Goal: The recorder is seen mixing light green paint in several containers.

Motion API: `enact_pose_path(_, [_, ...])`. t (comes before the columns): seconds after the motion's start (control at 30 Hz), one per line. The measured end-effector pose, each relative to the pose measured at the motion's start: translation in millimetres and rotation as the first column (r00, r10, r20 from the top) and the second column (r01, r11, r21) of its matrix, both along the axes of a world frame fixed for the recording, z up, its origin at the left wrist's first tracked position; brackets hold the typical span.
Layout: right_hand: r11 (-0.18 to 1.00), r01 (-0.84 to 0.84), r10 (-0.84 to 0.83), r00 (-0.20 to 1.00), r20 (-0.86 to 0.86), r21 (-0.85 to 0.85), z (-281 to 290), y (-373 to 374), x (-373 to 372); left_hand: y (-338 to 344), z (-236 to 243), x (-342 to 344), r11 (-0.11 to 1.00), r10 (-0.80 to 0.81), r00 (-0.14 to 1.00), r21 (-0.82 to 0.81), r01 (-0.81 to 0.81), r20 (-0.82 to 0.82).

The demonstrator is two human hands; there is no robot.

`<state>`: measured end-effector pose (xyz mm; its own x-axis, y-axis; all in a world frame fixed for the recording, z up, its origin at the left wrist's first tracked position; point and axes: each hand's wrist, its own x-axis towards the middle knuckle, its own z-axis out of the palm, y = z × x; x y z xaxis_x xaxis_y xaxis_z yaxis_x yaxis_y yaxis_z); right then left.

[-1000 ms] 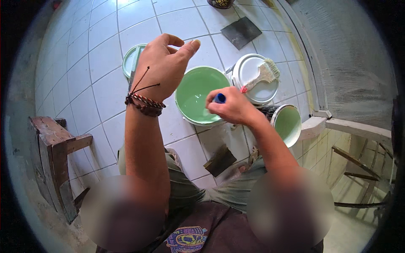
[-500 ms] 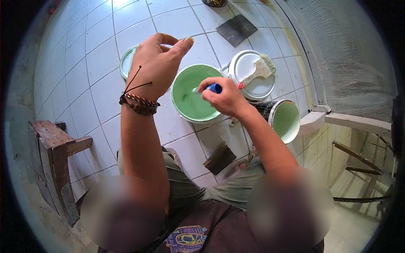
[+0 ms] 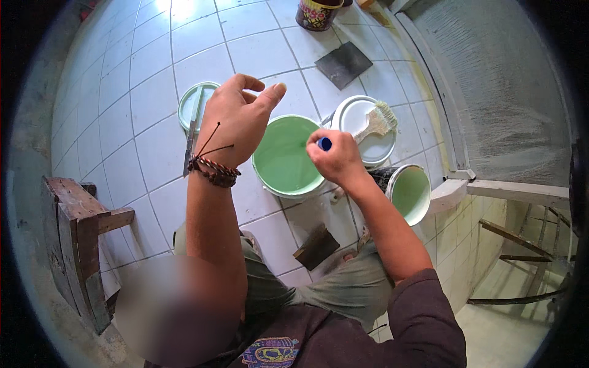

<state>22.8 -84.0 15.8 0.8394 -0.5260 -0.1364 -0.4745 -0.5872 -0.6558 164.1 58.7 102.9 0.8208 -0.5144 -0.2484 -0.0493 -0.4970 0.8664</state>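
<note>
A bucket of pale green paint (image 3: 285, 156) stands on the floor in front of me. My right hand (image 3: 340, 156) is closed round a blue-ended handle (image 3: 324, 143) over the bucket's right side; the tool's lower part is hidden by the hand. To the left of the bucket, my left hand (image 3: 239, 119) hangs in the air, fingers loosely curled, thumb apart, nothing visible in it. Beyond that wrist a round lid (image 3: 190, 105) lies with a long thin strip (image 3: 194, 122) across it. A wide paintbrush (image 3: 379, 122) rests on a white lidded bucket (image 3: 354, 113).
A green-coated bucket (image 3: 412, 195) stands tilted at the right. Dark flat pieces lie on the tiles, one far (image 3: 343, 65) and one near my feet (image 3: 316, 247). A printed tub (image 3: 316, 15) is at the back. A wooden stool (image 3: 76, 214) stands left, a ladder-like frame (image 3: 521, 239) right.
My right hand has shifted slightly right over the paint, and the handle now points more upright. The left hand stays raised and loosely curled. The whole view has tilted, showing more of the far floor.
</note>
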Motion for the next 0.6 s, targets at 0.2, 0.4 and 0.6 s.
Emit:
enact_pose_path(0.2, [0.91,-0.19,0.2,0.98,0.012,0.367,-4,15,-2,-2,-1,0,1.0,0.007,1.0,0.008,-0.007,-0.005])
enact_pose_path(0.4, [0.999,-0.053,0.053,0.994,0.092,-0.013,-2,1,-1,0,1,1,1.0,0.011,1.0,0.014,-0.011,-0.022])
enact_pose_path(0.6, [0.923,-0.247,0.257,0.966,0.005,0.295,-4,15,-6,1,-2,0,1.0,0.007,1.0,-0.003,-0.007,-0.001])
